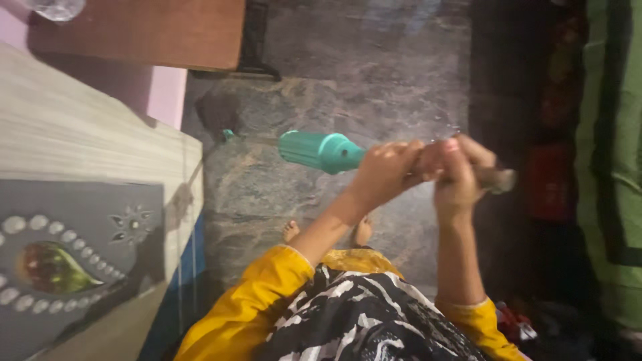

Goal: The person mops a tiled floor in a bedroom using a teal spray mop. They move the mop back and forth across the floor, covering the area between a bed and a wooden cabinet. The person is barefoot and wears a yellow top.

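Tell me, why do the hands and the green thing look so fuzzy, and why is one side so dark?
Head view: motion blur smears the left hand, right hand and the teal ribbed handle they grip; right side by the green cloth sinks into deep shadow; the decorated board on the left is brighter but soft, casting a dark shadow beside it; the stone floor shows faint glare at the top.

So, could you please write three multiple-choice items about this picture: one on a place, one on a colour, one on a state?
1. Where is the decorated board?
A. left of the person
B. right of the person
C. under the feet

2. What colour is the ribbed handle?
A. red
B. teal
C. white

3. How do the left hand and right hand stand?
A. hanging open
B. both closed on the tool
C. flat on the floor

Key: 1 A, the board fills the left edge; 2 B, it is plainly teal; 3 B, the fingers wrap its shaft.
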